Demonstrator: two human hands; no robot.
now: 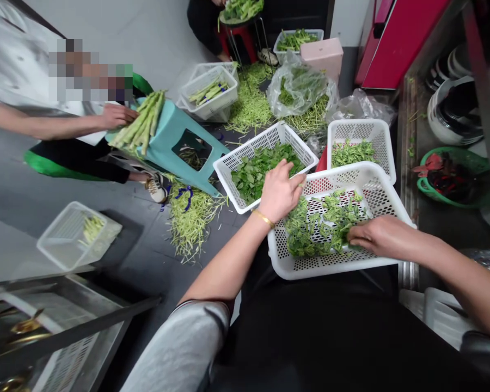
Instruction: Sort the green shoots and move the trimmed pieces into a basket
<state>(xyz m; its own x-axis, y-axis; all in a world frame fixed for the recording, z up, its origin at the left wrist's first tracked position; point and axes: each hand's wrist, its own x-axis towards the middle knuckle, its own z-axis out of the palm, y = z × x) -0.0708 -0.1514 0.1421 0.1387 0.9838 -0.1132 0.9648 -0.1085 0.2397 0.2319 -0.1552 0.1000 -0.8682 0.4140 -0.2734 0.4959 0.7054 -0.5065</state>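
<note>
My left hand (281,190) and right hand (373,235) are ungloved. Round my left wrist sits a thin gold-coloured metal bangle (263,219). My light-grey fabric sleeve (185,343) ends in a dark edge; plain black cloth (330,337) covers my front.

The near basket (335,271) is white with a lattice of dark holes, its sprigs (302,231) pale green, the leaves (251,174) farther left deeper green, the left stool (171,122) turquoise, the far-right cabinet (404,43) magenta-red.
</note>
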